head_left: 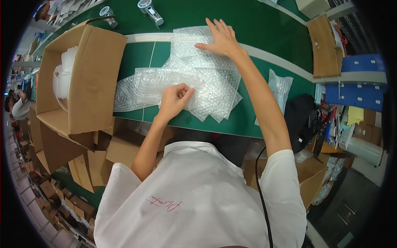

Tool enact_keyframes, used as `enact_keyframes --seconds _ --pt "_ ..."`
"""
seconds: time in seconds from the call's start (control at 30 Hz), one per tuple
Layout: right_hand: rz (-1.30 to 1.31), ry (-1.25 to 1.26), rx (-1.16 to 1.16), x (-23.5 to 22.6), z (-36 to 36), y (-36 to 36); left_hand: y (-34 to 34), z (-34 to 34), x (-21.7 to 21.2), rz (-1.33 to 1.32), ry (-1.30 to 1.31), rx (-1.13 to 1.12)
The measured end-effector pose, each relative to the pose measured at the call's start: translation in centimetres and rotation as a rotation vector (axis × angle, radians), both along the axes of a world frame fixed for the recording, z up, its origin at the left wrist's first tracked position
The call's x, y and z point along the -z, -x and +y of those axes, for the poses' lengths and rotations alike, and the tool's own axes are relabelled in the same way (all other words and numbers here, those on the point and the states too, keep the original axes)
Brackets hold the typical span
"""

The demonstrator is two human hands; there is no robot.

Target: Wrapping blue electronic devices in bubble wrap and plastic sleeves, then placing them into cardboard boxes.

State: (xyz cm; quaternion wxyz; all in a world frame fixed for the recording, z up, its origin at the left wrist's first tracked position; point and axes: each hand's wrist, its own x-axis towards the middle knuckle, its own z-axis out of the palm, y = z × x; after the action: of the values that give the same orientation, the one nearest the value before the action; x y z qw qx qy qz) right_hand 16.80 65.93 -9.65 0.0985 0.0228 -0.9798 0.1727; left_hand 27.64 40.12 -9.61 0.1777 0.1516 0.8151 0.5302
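Overlapping sheets or bags of clear bubble wrap lie in a loose pile on the green table. Over the near part of the pile is my left hand, its fingers curled and the thumb pressed toward them. What it pinches, if anything, is hidden. My right hand reaches to the far end of the pile, fingers spread over the top piece. Another piece of bubble wrap lies apart, right of my right forearm.
An open cardboard box with white rolled material inside stands at the left. Two small silver devices lie beyond the white strip. At the right are a black bag and blue bins. A black cable hangs over my shirt.
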Motion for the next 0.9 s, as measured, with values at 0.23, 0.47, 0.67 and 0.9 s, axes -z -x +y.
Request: enact_keyframes --seconds 0.23,0.47,0.67,0.9 --pt "-0.257 -0.073 -0.138 -4.3 0.7 -0.1 0.6 -0.6 -0.5 -0.239 -0.225 -0.036" --pt "-0.358 -0.070 -0.206 -5.7 -2.0 4.3 1.3 -1.4 -0.9 -0.371 -0.386 -0.171" --pt "0.188 0.135 -0.158 1.1 -10.9 12.1 0.6 -0.3 -0.3 -0.197 -0.282 -0.167" --pt "0.087 0.752 -0.133 -1.7 -8.4 10.3 0.4 -0.1 0.3 -0.198 -0.242 -0.176"
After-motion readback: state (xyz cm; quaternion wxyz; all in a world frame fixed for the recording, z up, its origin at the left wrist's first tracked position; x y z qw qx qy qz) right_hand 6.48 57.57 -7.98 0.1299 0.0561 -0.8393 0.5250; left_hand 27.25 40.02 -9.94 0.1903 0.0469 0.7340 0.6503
